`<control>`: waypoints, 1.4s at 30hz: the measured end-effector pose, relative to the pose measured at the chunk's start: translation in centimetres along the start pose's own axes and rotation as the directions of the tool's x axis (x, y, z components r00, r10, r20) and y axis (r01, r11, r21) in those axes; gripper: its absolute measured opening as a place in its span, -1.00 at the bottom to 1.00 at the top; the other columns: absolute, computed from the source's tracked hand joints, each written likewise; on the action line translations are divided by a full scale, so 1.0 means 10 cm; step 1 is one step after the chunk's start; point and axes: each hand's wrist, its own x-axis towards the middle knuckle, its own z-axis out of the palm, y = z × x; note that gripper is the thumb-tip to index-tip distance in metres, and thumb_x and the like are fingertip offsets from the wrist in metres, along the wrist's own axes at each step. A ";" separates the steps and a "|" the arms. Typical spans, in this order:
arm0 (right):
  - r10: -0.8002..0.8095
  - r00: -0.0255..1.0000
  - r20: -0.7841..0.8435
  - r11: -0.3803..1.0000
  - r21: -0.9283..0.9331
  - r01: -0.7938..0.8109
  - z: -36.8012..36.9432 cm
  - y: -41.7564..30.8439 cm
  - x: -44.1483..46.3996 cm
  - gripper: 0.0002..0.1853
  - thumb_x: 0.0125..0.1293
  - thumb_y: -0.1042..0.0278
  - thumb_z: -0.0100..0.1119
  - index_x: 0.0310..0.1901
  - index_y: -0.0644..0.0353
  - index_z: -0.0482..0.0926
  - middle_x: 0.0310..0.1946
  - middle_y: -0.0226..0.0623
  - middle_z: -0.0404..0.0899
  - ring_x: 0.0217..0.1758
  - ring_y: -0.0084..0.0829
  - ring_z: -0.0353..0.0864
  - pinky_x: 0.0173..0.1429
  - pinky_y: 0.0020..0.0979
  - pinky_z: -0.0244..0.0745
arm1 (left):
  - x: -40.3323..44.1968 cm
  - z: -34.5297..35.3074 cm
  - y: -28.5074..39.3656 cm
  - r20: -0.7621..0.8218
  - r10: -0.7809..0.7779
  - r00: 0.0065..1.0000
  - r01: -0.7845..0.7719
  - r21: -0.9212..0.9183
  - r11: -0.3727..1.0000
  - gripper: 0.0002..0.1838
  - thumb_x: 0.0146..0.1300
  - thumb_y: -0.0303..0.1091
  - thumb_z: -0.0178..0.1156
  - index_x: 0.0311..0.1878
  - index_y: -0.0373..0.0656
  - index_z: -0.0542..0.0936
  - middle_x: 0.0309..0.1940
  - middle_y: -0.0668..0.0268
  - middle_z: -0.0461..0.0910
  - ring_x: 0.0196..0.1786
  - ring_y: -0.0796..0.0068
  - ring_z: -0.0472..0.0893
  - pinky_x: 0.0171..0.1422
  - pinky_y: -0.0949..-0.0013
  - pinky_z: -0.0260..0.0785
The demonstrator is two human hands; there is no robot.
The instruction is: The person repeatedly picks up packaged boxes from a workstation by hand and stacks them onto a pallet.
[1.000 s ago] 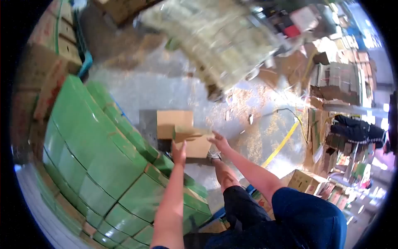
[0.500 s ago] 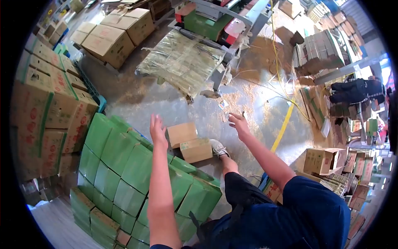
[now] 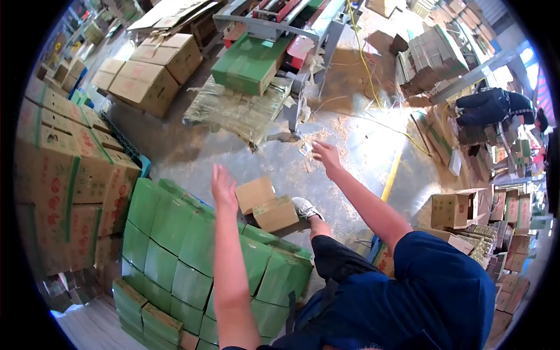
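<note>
My left hand [image 3: 224,191] reaches forward with its fingers stretched out, holding nothing. It is above the floor by the edge of a stack of green-wrapped cartons [image 3: 192,238]. My right hand [image 3: 326,157] is also empty, fingers apart, over the floor to the right. Ahead of both hands, a green-taped carton [image 3: 242,64] sticks out of a machine [image 3: 274,28] with red and grey parts. Below it lies a platform covered in clear plastic film [image 3: 233,111]. Neither hand touches the carton.
A small open brown box [image 3: 274,213] lies on the floor beside my shoe [image 3: 306,208]. Brown cartons [image 3: 58,169] are piled at the left. A yellow cable [image 3: 367,64] crosses the floor at the right. Another person [image 3: 496,108] stands far right.
The green carton has come farther out of the machine, over the film-covered platform. My right hand has moved forward and slightly left. The view has shifted a little.
</note>
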 end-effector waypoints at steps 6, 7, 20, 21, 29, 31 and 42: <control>0.148 0.988 0.040 0.887 -0.448 -0.114 -0.47 1.07 -0.30 -0.67 0.23 0.16 0.24 -0.24 0.33 0.69 -0.50 -0.25 0.63 -0.43 -0.50 0.58 -0.27 -0.36 0.50 | -1.27 -0.40 -0.60 0.049 -0.162 0.986 0.157 0.095 0.983 -0.34 0.44 -0.05 0.00 0.50 -0.04 0.10 0.43 0.05 0.20 0.45 0.12 0.24 0.50 0.03 0.03; 0.190 0.977 0.094 0.832 -0.544 -0.110 -0.52 1.17 -0.44 -0.67 0.22 0.15 0.23 -0.31 0.33 0.69 -0.55 -0.26 0.62 -0.45 -0.51 0.59 -0.26 -0.36 0.51 | -1.63 -0.60 -0.74 0.070 -0.159 0.985 0.151 0.111 0.982 -0.35 0.44 -0.03 -0.01 0.49 -0.07 0.14 0.41 0.05 0.24 0.43 0.10 0.27 0.47 0.05 0.07; 0.353 0.932 0.079 0.355 -0.933 -0.056 -1.24 0.95 -2.20 -0.62 0.19 0.02 0.27 -0.39 0.26 0.70 -0.57 -0.27 0.61 -0.58 -0.40 0.59 -0.47 -0.33 0.51 | -4.00 -2.26 -1.06 -0.312 -0.288 0.905 0.249 -0.159 0.955 -0.39 0.41 -0.10 0.03 0.42 -0.20 0.23 0.26 0.04 0.43 0.27 0.14 0.46 0.29 0.08 0.30; 0.394 0.919 0.022 0.331 -0.936 -0.120 -1.20 0.88 -2.25 -0.61 0.19 0.01 0.26 -0.42 0.26 0.68 -0.58 -0.27 0.60 -0.60 -0.39 0.58 -0.49 -0.32 0.49 | -4.08 -2.39 -1.10 -0.322 -0.266 0.909 0.210 -0.200 0.957 -0.39 0.41 -0.09 0.02 0.42 -0.19 0.23 0.26 0.04 0.43 0.27 0.15 0.46 0.30 0.10 0.30; 0.208 0.953 0.218 0.540 -0.838 0.074 -1.05 0.87 -1.59 -0.55 0.15 -0.10 0.24 -0.50 0.20 0.66 -0.65 -0.26 0.58 -0.58 -0.33 0.60 -0.42 -0.25 0.51 | -4.43 -2.82 -1.51 -0.306 -0.376 0.874 0.285 -0.303 0.909 -0.39 0.43 -0.09 0.03 0.45 -0.11 0.18 0.30 0.09 0.38 0.25 0.15 0.46 0.30 0.12 0.30; 0.181 0.983 -0.032 0.611 -0.780 -0.137 -0.89 0.74 -1.21 -0.59 0.16 -0.07 0.25 -0.45 0.19 0.66 -0.60 -0.26 0.60 -0.57 -0.32 0.60 -0.40 -0.28 0.50 | -4.15 -2.46 -1.25 -0.355 -0.365 0.861 0.237 -0.354 0.905 -0.38 0.41 -0.07 0.02 0.45 -0.09 0.19 0.29 0.05 0.39 0.31 0.13 0.40 0.42 0.04 0.15; 0.204 0.978 0.050 0.978 0.035 -0.206 1.14 -1.42 1.57 -0.40 0.11 -0.10 0.39 0.05 0.13 0.48 -0.15 -0.23 0.49 -0.19 -0.30 0.52 -0.16 -0.26 0.53 | -0.22 -0.27 0.29 0.020 -0.086 0.996 0.086 0.007 0.996 0.04 0.27 0.11 0.19 0.54 -0.14 -0.22 0.57 0.16 -0.19 0.59 0.10 -0.20 0.56 -0.10 -0.33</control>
